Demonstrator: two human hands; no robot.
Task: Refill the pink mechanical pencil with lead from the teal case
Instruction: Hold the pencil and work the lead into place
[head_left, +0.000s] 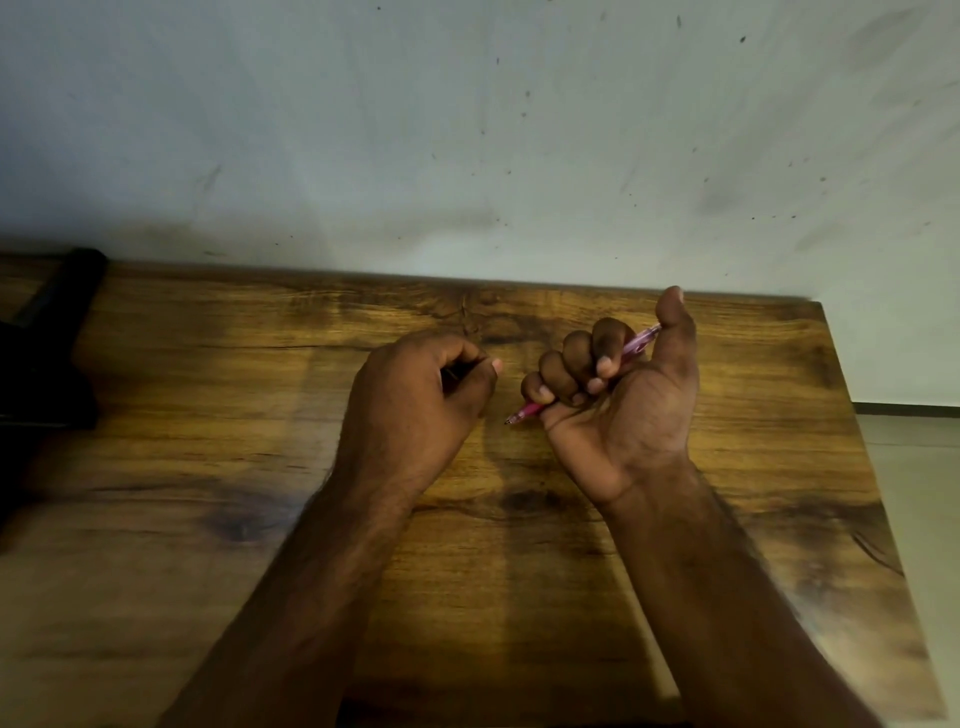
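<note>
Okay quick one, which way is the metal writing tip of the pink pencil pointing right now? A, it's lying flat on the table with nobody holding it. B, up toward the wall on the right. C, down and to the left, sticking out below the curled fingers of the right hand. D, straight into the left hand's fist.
C: the pink pencil is gripped in the right hand, its metal tip jutting out lower left below the little finger.

Pencil (636, 347) in right hand (618, 395), right of left hand (415, 389); both seemingly above table (208, 519).

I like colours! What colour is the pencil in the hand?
Pink pencil, seen in the head view, held in the right hand.
</note>
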